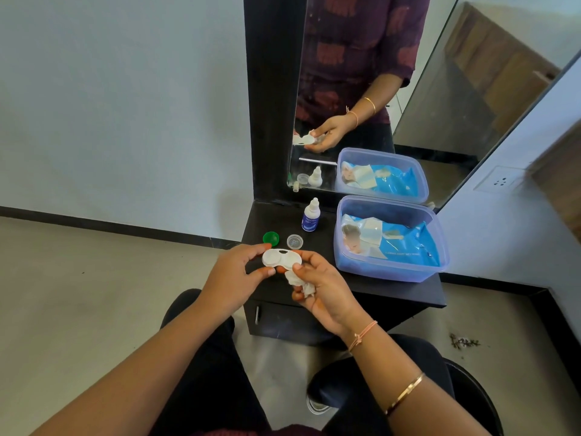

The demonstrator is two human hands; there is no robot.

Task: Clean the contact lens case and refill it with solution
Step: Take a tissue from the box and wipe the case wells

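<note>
Currently mid-wipe, I'd judge: left hand (232, 275) pinches the uncapped lens case (281, 258), and right hand (320, 284) grips its other end plus a crumpled tissue (297, 283), over the black cabinet top's (393, 294) near-left corner. Green cap (270, 238) and clear cap (295, 241) lie just beyond. Next probably needs the solution bottle (311, 220), farther back. Blue tub (393, 272) right, mirror (440, 105) behind.
</note>
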